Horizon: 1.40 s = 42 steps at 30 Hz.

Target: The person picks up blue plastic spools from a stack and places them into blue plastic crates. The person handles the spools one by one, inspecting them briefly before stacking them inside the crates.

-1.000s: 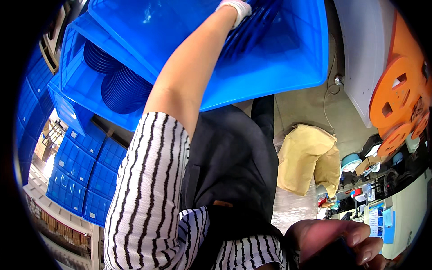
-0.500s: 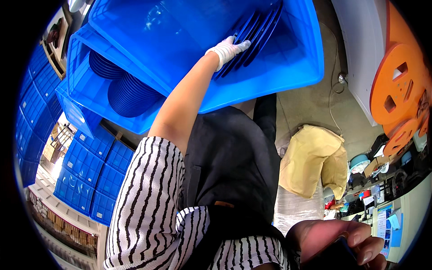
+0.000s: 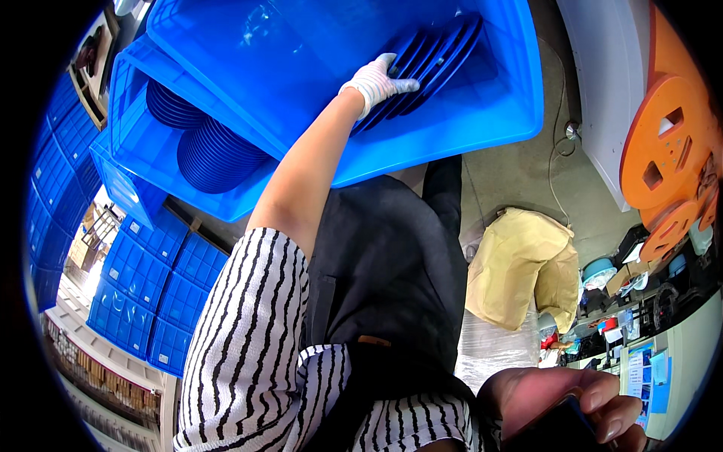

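My left hand (image 3: 376, 83), in a white knitted glove, reaches into a large blue plastic bin (image 3: 452, 124). Its thumb and a finger are spread apart against several dark blue round discs (image 3: 440, 60), which lean in a row toward the bin's right end. Some of its fingers are hidden, so I cannot see how far they reach between the discs. At the lower right is my right hand (image 3: 557, 403), bare and close to the camera. Its fingers curl around a dark object (image 3: 561, 429) whose kind I cannot make out.
A second blue bin (image 3: 162, 169) beside the first holds stacked dark discs (image 3: 218, 154). More blue bins (image 3: 128, 290) stand piled at the left. Orange reels (image 3: 655, 143) are at the right, near a tan paper sack (image 3: 512, 264) and a cable (image 3: 553, 169) on the floor.
The discs have shifted slightly to the right and look more fanned apart. My left hand's thumb and finger have spread wider. My right hand looks unchanged.
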Tool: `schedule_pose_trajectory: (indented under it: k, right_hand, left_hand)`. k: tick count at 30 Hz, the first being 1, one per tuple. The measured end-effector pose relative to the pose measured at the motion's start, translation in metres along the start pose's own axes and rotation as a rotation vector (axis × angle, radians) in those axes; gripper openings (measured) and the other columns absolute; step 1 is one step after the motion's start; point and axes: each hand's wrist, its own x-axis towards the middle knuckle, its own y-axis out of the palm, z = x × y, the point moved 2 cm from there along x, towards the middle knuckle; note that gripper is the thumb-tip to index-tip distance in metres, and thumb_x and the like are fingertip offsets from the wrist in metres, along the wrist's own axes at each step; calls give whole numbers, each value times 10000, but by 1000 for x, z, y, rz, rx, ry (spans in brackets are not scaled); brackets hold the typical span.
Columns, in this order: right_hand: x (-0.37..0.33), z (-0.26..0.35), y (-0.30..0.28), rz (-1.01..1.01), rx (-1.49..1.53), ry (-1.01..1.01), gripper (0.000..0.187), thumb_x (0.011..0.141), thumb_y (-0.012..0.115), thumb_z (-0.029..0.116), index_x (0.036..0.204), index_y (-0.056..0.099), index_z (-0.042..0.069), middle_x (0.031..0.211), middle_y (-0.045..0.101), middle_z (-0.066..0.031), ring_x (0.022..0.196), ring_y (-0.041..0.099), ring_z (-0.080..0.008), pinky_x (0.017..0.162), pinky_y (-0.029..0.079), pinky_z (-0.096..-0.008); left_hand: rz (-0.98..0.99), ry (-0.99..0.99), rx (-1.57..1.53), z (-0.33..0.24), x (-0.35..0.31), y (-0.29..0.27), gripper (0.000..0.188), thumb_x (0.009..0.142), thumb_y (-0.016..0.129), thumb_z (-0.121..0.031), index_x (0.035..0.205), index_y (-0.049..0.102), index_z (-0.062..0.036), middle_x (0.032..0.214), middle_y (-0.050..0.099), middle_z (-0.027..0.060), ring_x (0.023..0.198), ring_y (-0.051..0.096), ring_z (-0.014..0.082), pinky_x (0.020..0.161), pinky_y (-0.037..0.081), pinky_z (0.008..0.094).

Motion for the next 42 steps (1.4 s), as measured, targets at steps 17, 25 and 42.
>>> schedule_pose_trajectory:
  k: [17,25,42]
  right_hand:
    - [8,-6,17,30,-7,47,304,879,555,179,1179,510,164,1276,434,17,1004,440,-230,692,443,-398]
    - [6,-9,19,-21,-3,51,299,875,563,190,1168,513,164,1258,434,20,1010,441,-228,697,445,-401]
    - [-5,-26,-16,-101,134,-94,494,660,771,239,1081,535,130,1141,474,22,927,426,-178,692,363,-315]
  left_hand:
    - [204,-43,364,-4,-50,-1,762,732,744,-401,1341,425,-74,1303,508,185,1193,500,331,1017,393,386]
    - [245,-57,385,-5,-51,10,630,750,737,-319,1261,497,-40,1229,558,183,1145,532,333,980,420,382]
    - [-32,61,-193,37,-25,-37,458,811,671,-339,1153,569,-51,940,612,78,835,543,158,778,450,295]
